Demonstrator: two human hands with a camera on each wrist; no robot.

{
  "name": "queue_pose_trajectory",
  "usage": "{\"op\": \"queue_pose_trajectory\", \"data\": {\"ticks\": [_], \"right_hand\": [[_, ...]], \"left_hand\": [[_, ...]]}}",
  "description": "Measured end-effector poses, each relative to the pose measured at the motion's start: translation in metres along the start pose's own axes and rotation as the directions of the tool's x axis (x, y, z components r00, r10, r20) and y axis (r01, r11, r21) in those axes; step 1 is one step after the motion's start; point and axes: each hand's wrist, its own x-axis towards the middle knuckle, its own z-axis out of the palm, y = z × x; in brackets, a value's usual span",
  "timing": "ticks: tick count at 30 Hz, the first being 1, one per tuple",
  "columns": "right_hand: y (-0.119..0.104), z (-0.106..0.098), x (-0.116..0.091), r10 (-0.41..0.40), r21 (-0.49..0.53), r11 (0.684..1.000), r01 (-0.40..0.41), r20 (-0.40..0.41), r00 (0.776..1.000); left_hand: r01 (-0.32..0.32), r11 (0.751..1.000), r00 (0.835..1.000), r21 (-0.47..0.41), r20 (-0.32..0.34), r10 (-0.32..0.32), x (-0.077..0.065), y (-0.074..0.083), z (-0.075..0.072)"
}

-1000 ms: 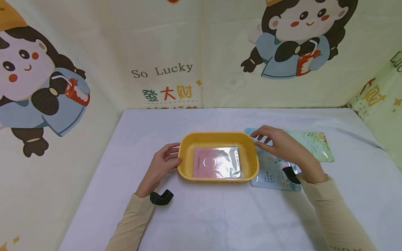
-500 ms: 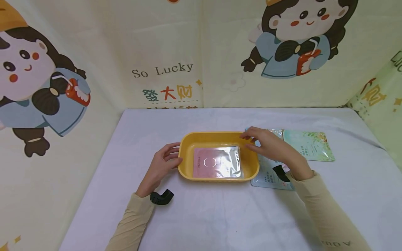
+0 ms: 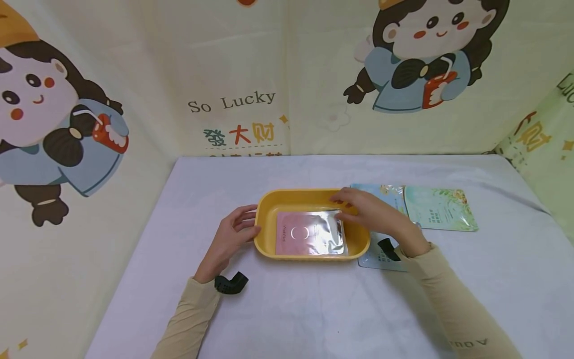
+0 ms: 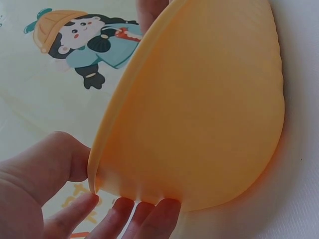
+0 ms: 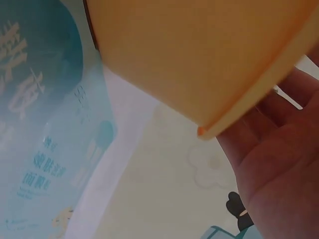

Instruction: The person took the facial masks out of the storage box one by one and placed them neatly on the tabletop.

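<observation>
A yellow plastic tray [image 3: 296, 198] sits mid-table with a pink and silver flat sachet [image 3: 309, 233] lying inside. My left hand [image 3: 226, 243] pinches the tray's left end; in the left wrist view, the thumb is at the rim and the fingertips [image 4: 167, 211] touch the outer wall. My right hand [image 3: 381, 214] reaches over the tray's right end, its fingers loosely bent near the sachet's upper right corner. Whether they touch the sachet cannot be told. In the right wrist view the tray's wall [image 5: 199, 59] hides the fingertips.
Right of the tray lies a blue face mask sachet [image 3: 376, 257], partly under my right hand and forearm. A green floral sachet [image 3: 441, 207] lies farther right. White cloth [image 3: 287, 309] covers the table, and a printed curtain [image 3: 314, 124] stands behind it.
My right hand has moved left and slightly down, from the tray's right rim to above the sachet inside. My left hand and the tray have stayed in place.
</observation>
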Motion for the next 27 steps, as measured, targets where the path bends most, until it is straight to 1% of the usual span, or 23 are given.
{"op": "queue_pose_trajectory", "data": {"ticks": [6,13,20,27], "right_hand": [[-0.001,0.008,0.004,0.013,-0.019,1.000,-0.013,0.022,1.000],[-0.001,0.014,0.007,-0.035,-0.030,0.999,0.036,0.033,0.999],[0.002,0.020,0.011,-0.070,-0.092,0.993,0.073,0.036,0.997],[-0.001,0.025,0.012,-0.077,-0.165,0.983,0.081,0.027,0.997]], "left_hand": [[0.000,1.000,1.000,0.009,-0.003,0.000,0.000,0.001,0.000],[0.006,1.000,1.000,0.006,-0.008,-0.006,-0.001,0.000,0.000],[0.004,1.000,1.000,0.022,-0.015,-0.004,-0.001,-0.001,0.002],[-0.004,1.000,1.000,0.023,-0.017,0.005,0.000,-0.002,0.002]]}}
